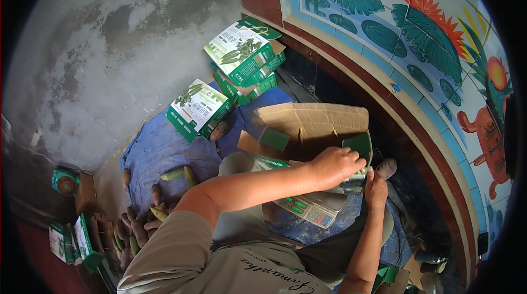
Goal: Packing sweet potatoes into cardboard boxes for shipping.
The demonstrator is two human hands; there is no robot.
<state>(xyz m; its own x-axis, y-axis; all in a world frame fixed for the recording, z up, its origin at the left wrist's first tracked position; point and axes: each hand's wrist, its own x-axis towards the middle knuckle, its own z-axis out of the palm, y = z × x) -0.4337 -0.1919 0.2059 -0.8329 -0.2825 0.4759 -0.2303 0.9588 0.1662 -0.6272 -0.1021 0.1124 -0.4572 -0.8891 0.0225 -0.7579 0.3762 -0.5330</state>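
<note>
An open cardboard box (pixel 313 121), brown inside with green printed flaps, stands in front of me with its tall back flap raised. My left hand (pixel 337 168) reaches across to its right end, fingers curled closed; what they grip is hidden. At the box's near right corner is my right hand (pixel 376 188), its thumb and fingers pinched together on the edge. Under and in front of the box is a digital scale (pixel 315 214) with a lit green display and a keypad. The inside bottom of the box is mostly hidden by my left arm.
White-and-green printed cartons (pixel 197 108) stand ahead, with a stack of cartons (pixel 241 49) behind. Corn ears (pixel 173 175) and sweet potatoes (pixel 139 232) lie left on a blue tarp (pixel 151 157). A tiled mural wall (pixel 384 36) curves along the right; a grey wall (pixel 126 47) rises left.
</note>
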